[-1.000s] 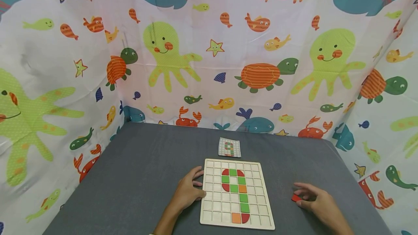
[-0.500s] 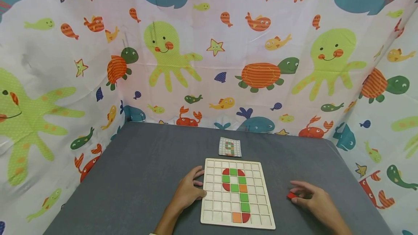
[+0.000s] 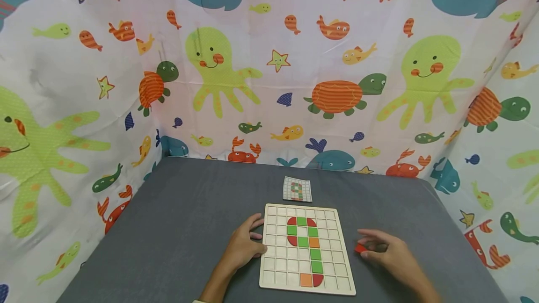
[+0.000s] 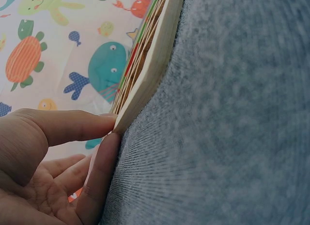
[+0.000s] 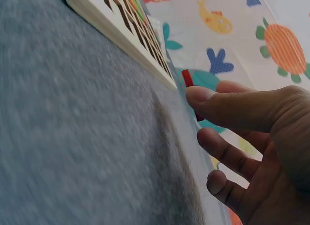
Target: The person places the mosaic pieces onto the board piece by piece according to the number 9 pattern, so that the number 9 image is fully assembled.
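A pale wooden grid board (image 3: pixel 280 265) lies on the grey cloth, with red, green and orange tiles set in its cells in a shape like a 9. My left hand (image 3: pixel 243 244) is at the board's left edge; in the left wrist view the thumb (image 4: pixel 82 125) and a finger pinch the rim. To the right of the board, my right hand (image 3: pixel 389 254) pinches a small red tile (image 3: pixel 360 248) between thumb and fingers. The right wrist view shows that red tile (image 5: pixel 187 78) edge-on, held above the cloth, with the other fingers loosely bent.
Behind the board lies a small card (image 3: pixel 296 189) printed with a grid and a similar coloured pattern. Grey cloth (image 3: pixel 202 200) covers the table. A curtain (image 3: pixel 269 83) with sea animals hangs at the back and both sides.
My right hand has moved left toward the board, carrying the red tile with it. The left hand keeps its place on the board's edge.
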The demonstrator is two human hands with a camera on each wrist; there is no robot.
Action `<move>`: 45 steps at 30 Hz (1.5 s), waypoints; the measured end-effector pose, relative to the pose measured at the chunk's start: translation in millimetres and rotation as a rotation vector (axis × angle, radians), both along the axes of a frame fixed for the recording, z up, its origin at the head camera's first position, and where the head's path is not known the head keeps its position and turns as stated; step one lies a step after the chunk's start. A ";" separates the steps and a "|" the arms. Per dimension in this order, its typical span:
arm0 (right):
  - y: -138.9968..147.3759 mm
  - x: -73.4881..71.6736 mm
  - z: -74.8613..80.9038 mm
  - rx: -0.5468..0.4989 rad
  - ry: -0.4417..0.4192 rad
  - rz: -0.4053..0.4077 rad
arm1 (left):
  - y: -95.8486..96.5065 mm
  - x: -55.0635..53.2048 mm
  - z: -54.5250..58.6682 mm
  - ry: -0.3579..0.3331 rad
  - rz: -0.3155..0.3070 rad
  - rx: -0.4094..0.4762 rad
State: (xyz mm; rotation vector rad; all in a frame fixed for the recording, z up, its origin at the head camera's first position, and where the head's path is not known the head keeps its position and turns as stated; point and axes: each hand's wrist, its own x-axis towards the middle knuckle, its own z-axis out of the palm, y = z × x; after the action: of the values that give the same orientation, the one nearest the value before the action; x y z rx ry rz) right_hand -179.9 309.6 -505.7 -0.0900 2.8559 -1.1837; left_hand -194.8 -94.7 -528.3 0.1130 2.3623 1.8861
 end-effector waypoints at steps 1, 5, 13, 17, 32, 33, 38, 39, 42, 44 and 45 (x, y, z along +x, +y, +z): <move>-2.5 -0.4 0.3 -0.009 -0.001 0.000 | 0.0 0.1 0.3 0.000 0.001 0.000; -12.4 -2.2 1.7 -0.025 -0.009 0.016 | -0.2 0.3 0.7 0.001 0.003 -0.002; -29.3 -1.8 3.6 -0.063 0.000 0.070 | -1.2 0.4 1.3 -0.004 0.003 0.003; -37.1 -0.7 3.2 -0.072 0.015 0.112 | -1.4 0.3 0.6 -0.002 0.002 0.001; -64.0 0.9 1.7 -0.139 0.017 0.318 | -0.7 -0.4 -0.6 -0.014 0.003 -0.014; -65.6 0.7 1.2 -0.141 0.018 0.333 | -0.6 0.0 -0.2 -0.014 0.003 -0.011; -76.2 1.0 1.1 -0.131 0.007 0.389 | -0.1 0.1 0.4 -0.014 0.008 -0.012; -78.3 1.0 1.2 -0.126 0.008 0.399 | 0.0 -0.1 0.3 -0.015 0.010 -0.013; -84.0 1.2 1.8 -0.114 0.023 0.426 | 0.3 -0.1 0.5 -0.018 0.012 -0.017; -87.5 0.9 1.7 -0.111 0.035 0.442 | 0.5 -0.2 0.7 -0.018 0.010 -0.020; -89.2 0.7 1.9 -0.112 0.033 0.449 | 0.6 -0.1 0.9 -0.018 0.010 -0.021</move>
State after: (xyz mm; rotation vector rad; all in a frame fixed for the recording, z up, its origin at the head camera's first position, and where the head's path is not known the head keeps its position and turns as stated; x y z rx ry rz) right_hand -179.2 220.4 -503.8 -0.7171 2.5874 -1.2399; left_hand -194.9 -94.1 -527.4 0.0821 2.3749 1.8583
